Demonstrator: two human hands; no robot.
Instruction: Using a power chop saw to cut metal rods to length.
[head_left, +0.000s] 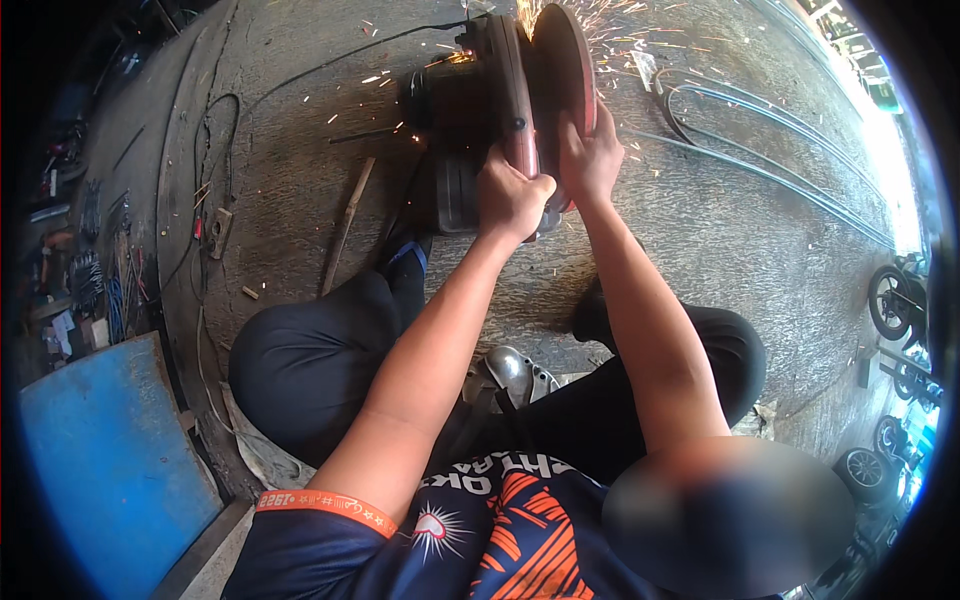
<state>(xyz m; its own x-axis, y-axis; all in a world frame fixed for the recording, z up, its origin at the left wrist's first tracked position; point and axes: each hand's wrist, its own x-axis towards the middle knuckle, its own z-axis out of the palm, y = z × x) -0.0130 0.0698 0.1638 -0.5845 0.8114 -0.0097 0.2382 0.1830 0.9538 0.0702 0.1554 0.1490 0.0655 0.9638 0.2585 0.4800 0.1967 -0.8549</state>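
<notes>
A dark cut-off saw (465, 110) stands on the floor in front of me, throwing orange sparks at its far end. My left hand (512, 200) is closed round the near end of its long reddish-brown handle (513, 90). Beside the handle on the right is a round, red-edged disc-shaped guard (572, 65). My right hand (592, 160) is closed on the guard's near edge, thumb on one side and fingers on the other. Where the sparks start, the saw hides the contact. My forearms reach forward over my bent legs.
Long thin metal rods (765, 165) lie bent on the floor at the right. To the left are a wooden stick (348, 225), a loose cable (232, 150) and a blue panel (120, 460). A shiny metal part (510, 372) lies between my legs. Motorcycles (890, 300) stand far right.
</notes>
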